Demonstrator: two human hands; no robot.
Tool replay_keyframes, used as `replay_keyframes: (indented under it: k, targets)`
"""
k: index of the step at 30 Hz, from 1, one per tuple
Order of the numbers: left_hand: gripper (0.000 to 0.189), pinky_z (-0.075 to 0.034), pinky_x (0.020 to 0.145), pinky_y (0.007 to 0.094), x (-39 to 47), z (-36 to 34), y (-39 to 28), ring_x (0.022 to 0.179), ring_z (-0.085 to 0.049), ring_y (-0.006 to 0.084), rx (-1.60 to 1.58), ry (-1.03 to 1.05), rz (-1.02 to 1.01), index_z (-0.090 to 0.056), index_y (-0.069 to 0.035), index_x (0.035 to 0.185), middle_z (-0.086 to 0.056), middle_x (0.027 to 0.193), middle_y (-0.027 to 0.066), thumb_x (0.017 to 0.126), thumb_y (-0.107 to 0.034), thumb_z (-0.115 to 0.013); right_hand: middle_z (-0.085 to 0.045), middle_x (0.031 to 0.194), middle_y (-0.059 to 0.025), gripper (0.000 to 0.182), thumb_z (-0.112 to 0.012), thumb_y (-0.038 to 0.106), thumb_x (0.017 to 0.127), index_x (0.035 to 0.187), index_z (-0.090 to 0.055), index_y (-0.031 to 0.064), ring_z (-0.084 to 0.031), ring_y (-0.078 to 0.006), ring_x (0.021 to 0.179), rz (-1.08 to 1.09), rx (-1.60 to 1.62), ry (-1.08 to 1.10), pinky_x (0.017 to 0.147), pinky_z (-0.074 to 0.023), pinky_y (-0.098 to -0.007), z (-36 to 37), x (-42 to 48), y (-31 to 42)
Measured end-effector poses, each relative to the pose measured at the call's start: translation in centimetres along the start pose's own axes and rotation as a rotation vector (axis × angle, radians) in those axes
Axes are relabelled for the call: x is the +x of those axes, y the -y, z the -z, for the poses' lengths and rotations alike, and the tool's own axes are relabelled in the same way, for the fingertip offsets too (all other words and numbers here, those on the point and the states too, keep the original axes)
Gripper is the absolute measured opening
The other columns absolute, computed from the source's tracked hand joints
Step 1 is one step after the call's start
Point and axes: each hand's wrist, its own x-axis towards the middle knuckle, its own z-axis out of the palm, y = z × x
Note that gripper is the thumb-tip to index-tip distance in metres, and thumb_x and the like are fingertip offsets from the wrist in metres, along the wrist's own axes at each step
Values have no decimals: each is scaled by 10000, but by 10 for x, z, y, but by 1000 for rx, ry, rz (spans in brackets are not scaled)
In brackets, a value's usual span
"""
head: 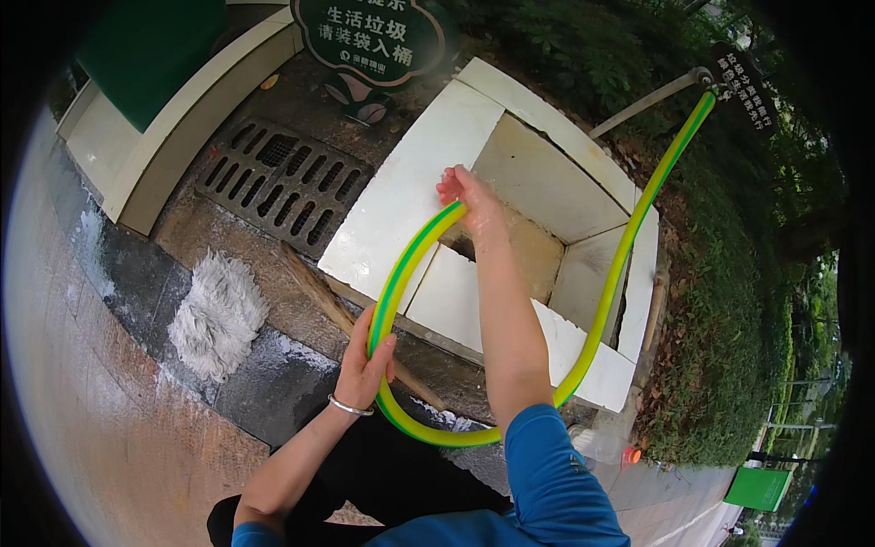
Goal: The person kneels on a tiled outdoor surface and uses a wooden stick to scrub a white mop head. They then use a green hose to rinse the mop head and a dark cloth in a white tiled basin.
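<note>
A yellow hose with green stripes (pixel 403 263) runs from a tap (pixel 711 89) at the upper right, loops down past my knees and curves up over a white-tiled basin (pixel 403 184). Around the rising part of the hose my left hand (pixel 369 359) is closed, a silver bangle on its wrist. At the hose's end, over the basin's near left edge, is my right hand (pixel 472 195), its fingers curled. Splashed water shows about it. Whether the right hand grips the hose or only meets the water cannot be told.
Left of the basin lie a slotted drain grate (pixel 280 181), a wooden stick (pixel 318 290) and a wet, shaggy grey-white mop head or cloth (pixel 219 314). A green sign (pixel 372 41) bearing writing stands behind. A clear plastic bottle (pixel 601 444) lies near the right corner, beside hedges.
</note>
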Motion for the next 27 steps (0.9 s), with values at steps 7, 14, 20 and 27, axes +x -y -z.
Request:
replay_keyframes:
  k: [7,14,20,27]
  targets:
    - [493,-457,617,234,21,0,12,719,-523,102,111,74,-79,-268,-21,1345,-516,885,41,924,-180,-469,-505,783,-76,374,-417,423,914,1083,-341,99,-500,-161,552,61,-168,-98,466,-436,-312,-65,-92,-57]
    - [322,-487,737,264,102,77,5,817,-584,135,-215,-160,162,-527,-46,1111,-600,916,66,939,-293,-412,-423,602,-35,494,-372,548,885,979,-409,65,-369,-110,410,-114,-342,245,374,-327,-260,-101,-102,-39]
    - [173,-528,601,322,189,142,-84,670,-610,210,-550,-409,24,-552,-2,913,-612,800,125,878,-148,-467,-392,545,-2,412,-332,475,924,933,-418,72,-332,-69,360,-275,-460,646,342,-281,-209,-179,-179,-47]
    - [295,-472,446,298,163,218,-123,495,-538,176,-395,-620,-108,-547,-22,848,-549,655,91,924,-258,-387,-421,564,-25,347,-292,372,959,1108,-407,81,-344,-71,365,-438,-577,1023,349,-299,-199,-218,-226,-77]
